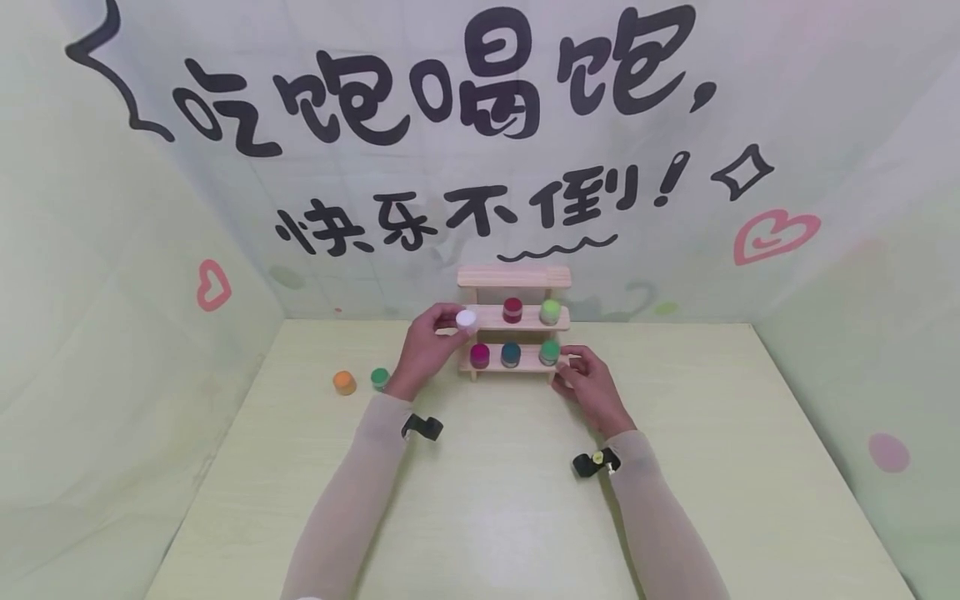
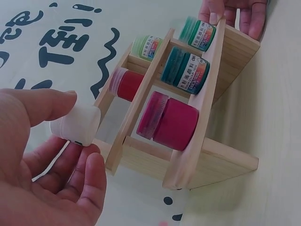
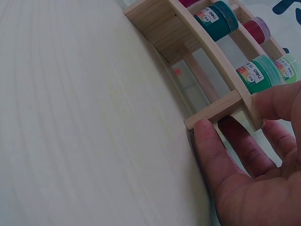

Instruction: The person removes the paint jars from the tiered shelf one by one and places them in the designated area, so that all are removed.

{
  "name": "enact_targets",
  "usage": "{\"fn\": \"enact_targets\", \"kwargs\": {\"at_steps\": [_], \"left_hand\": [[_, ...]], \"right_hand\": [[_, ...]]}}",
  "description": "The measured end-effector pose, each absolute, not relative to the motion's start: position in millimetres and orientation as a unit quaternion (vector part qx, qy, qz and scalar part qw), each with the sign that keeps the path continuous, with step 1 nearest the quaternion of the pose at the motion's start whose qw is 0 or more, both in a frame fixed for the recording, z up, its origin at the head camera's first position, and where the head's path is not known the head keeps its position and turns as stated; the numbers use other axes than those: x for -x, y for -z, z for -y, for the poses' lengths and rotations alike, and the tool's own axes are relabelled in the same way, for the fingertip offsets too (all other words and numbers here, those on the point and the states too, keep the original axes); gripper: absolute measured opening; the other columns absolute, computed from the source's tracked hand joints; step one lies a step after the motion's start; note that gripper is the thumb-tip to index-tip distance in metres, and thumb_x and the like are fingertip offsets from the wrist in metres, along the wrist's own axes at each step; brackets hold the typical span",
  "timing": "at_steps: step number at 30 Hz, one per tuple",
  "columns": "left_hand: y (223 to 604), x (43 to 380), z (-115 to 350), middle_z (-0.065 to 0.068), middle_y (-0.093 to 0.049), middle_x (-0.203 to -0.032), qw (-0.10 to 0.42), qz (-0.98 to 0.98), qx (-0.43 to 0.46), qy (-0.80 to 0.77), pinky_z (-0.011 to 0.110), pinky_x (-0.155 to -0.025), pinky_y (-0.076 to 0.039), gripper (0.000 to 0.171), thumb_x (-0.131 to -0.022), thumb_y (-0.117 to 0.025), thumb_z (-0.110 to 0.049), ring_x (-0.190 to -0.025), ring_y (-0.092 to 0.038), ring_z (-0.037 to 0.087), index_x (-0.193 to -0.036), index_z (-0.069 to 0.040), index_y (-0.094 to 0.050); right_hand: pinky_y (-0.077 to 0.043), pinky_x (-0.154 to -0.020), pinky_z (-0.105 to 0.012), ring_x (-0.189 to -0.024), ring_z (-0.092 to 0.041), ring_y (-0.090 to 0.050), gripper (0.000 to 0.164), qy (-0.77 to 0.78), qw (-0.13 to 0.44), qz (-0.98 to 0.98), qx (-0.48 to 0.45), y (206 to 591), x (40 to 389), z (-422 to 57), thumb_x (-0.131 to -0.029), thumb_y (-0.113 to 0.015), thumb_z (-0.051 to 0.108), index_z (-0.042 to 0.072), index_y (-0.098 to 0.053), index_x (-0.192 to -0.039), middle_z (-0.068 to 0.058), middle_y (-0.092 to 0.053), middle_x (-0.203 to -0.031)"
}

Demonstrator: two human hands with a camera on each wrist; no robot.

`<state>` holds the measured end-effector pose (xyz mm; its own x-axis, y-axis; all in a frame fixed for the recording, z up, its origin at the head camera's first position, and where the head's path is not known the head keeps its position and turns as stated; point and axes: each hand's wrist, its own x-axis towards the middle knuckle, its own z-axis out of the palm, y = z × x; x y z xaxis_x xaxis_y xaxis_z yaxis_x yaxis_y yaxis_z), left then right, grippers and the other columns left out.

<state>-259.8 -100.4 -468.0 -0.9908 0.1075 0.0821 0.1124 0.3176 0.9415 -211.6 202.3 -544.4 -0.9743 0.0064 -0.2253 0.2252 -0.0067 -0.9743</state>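
Note:
My left hand [image 1: 426, 352] pinches a white paint jar [image 2: 79, 123] between thumb and fingers, at the left end of the middle shelf of a small wooden tiered rack [image 1: 513, 277]. The right hand [image 1: 592, 390] grips the rack's lower right end, thumb on the shelf edge and fingers at the leg. A red jar [image 1: 512, 311] and a light green jar [image 1: 550, 312] stand on the middle shelf. On the bottom shelf are a magenta jar [image 2: 168, 121], a teal jar [image 2: 185, 70] and a green jar [image 1: 550, 352], the last right beside my right thumb.
An orange jar [image 1: 344, 382] and another green jar [image 1: 380, 379] stand on the pale table [image 1: 495, 500], left of my left forearm. Close behind the rack hangs a white cloth backdrop [image 1: 637, 283] with black lettering. More cloth encloses both sides.

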Motion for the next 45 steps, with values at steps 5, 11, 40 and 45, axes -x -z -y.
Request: {"fn": "enact_targets", "kwargs": {"at_steps": [5, 11, 40, 45], "left_hand": [[472, 255, 106, 0.004, -0.071, -0.124, -0.006, 0.814, 0.063, 0.578, 0.045, -0.102, -0.059, 0.041, -0.092, -0.083, -0.025, -0.118, -0.065, 0.024, -0.130, -0.016, -0.068], [476, 247, 113, 0.002, -0.070, -0.130, -0.004, 0.818, 0.066, 0.571, 0.042, -0.099, -0.060, 0.043, -0.093, -0.083, -0.025, -0.120, -0.064, 0.023, -0.133, -0.020, -0.067], [508, 206, 159, 0.007, -0.072, -0.125, -0.018, 0.832, 0.065, 0.550, 0.026, -0.092, -0.061, 0.041, -0.092, -0.083, -0.021, -0.115, -0.067, 0.024, -0.131, -0.016, -0.070], [515, 199, 168, 0.010, -0.074, -0.124, -0.020, 0.829, 0.070, 0.554, 0.025, -0.090, -0.062, 0.041, -0.092, -0.083, -0.018, -0.115, -0.069, 0.026, -0.131, -0.012, -0.070]], "right_hand": [[-0.064, -0.095, -0.032, -0.109, -0.022, -0.067, 0.036, 0.709, 0.076, -0.697, -0.082, 545, 212, -202, -0.108, -0.058, 0.009, 0.009, -0.053, -0.144, -0.013, -0.062, -0.116], [-0.064, -0.094, -0.031, -0.108, -0.022, -0.067, 0.036, 0.708, 0.075, -0.698, -0.081, 545, 212, -203, -0.108, -0.058, 0.009, 0.009, -0.053, -0.143, -0.014, -0.063, -0.116], [-0.063, -0.098, -0.033, -0.114, -0.028, -0.068, 0.038, 0.699, 0.083, -0.704, -0.093, 545, 213, -203, -0.107, -0.059, 0.010, 0.011, -0.053, -0.145, -0.017, -0.063, -0.123], [-0.064, -0.095, -0.032, -0.109, -0.024, -0.068, 0.037, 0.700, 0.079, -0.704, -0.091, 545, 213, -202, -0.107, -0.058, 0.009, 0.011, -0.054, -0.144, -0.015, -0.063, -0.119]]}}
